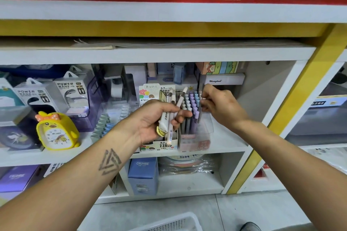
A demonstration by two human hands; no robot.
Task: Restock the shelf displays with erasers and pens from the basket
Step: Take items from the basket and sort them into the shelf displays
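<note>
My left hand is closed around a bundle of pens and a pale yellow item, held in front of the shelf. My right hand reaches to the right side of a clear pen display packed with upright pastel blue and purple pens; its fingers pinch a pen at the display's right edge. A cardboard lead box display stands to the left of the pen display, partly hidden by my left hand. A corner of the white basket shows on the floor below.
The white shelf board also carries a yellow duck alarm clock, power bank boxes and rows of pastel pens on the left. A blue CRUHRE box sits on the shelf below. A yellow post bounds the right side.
</note>
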